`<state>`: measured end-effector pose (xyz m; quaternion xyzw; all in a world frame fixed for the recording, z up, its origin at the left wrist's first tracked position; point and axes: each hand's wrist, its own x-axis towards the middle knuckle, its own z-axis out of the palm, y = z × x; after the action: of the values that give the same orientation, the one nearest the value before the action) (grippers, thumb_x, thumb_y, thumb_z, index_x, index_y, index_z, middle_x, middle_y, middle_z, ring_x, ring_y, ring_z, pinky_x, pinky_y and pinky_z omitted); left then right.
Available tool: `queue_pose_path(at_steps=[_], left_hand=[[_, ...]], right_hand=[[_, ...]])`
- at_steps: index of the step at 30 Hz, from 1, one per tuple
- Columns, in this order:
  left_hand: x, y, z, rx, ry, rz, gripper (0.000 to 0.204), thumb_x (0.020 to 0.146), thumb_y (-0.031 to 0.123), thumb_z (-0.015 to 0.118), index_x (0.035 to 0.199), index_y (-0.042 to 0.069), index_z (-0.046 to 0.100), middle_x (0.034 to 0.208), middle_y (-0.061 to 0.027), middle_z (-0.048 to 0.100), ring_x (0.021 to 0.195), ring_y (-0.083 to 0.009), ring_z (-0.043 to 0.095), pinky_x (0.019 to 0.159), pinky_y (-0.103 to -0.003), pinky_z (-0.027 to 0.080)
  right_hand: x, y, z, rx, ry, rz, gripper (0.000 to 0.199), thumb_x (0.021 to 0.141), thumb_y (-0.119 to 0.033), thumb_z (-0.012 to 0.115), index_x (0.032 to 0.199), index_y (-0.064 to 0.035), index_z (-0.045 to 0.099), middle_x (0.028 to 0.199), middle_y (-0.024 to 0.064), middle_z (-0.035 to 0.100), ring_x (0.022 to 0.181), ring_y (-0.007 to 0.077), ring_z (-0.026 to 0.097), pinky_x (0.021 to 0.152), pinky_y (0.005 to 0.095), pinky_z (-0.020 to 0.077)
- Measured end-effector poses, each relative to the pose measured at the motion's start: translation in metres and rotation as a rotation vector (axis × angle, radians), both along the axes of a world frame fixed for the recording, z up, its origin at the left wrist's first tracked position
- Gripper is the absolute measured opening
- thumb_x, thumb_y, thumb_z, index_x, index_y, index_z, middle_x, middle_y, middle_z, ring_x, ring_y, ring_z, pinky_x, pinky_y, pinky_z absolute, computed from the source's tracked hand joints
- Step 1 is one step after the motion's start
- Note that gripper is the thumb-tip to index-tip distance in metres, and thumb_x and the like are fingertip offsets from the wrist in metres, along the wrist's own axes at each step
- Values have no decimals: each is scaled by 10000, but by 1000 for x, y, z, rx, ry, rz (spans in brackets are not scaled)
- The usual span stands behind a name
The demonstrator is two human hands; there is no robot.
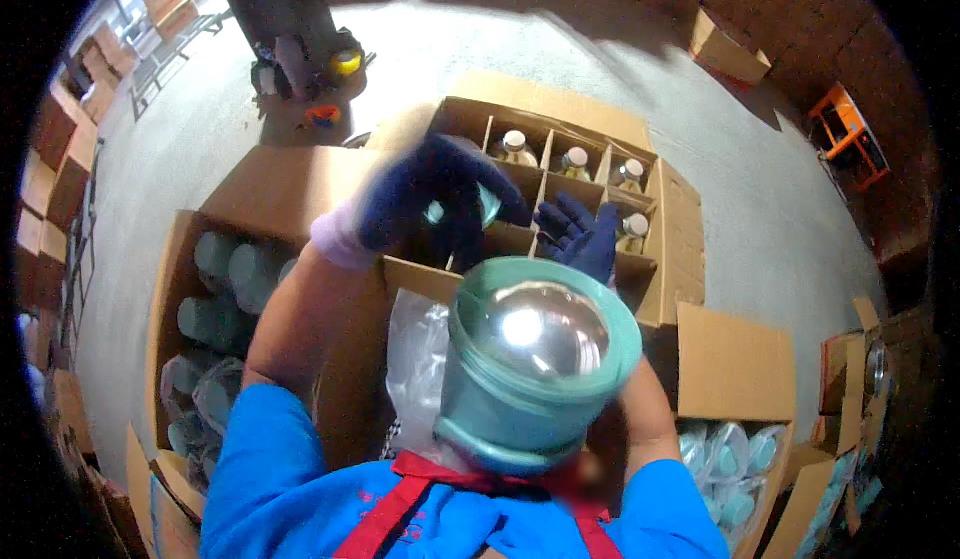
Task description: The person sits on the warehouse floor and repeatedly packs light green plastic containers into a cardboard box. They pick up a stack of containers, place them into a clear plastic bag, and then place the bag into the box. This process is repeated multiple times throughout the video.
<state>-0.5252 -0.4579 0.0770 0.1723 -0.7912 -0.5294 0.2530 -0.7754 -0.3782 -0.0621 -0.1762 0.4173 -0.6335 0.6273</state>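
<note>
Closest in, a teal jar with a shiny clear domed lid sits tucked against the person's chest, above crinkly plastic wrap. Just past it, the right hand in a dark knit glove has fingers spread, holding nothing. The left hand, blurry, curls around a small teal lid over the divided cardboard box. Glass bottles fill the far cells; bare concrete floor lies beyond.

- Orange metal frame against brick wall, far right.
- Closed brown cardboard box on grey concrete floor, upper right.
- Yellow roll beside dark pillar base.
- Stacked brown cartons at left edge.
</note>
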Motion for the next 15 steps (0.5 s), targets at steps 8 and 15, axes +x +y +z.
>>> queue_pose_path(at_steps=[8,15], left_hand=[[-21,-84,-276,97,385,739,614,928,197,661,1448,24,384,1436,-127,455,1317,-249,444,1100,-367,372],[-69,-48,-145,281,322,592,627,830,278,732,1337,-12,506,1249,-137,594,1156,-217,558,993,-341,446]], right_hand=[[28,-99,-136,-25,594,212,654,898,-430,628,1434,-122,412,1390,171,447,1241,323,463,1070,443,355],[10,-82,-4,-538,1865,28,521,812,2,538,1326,-35,460,1404,296,412,1205,429,514,960,475,485]])
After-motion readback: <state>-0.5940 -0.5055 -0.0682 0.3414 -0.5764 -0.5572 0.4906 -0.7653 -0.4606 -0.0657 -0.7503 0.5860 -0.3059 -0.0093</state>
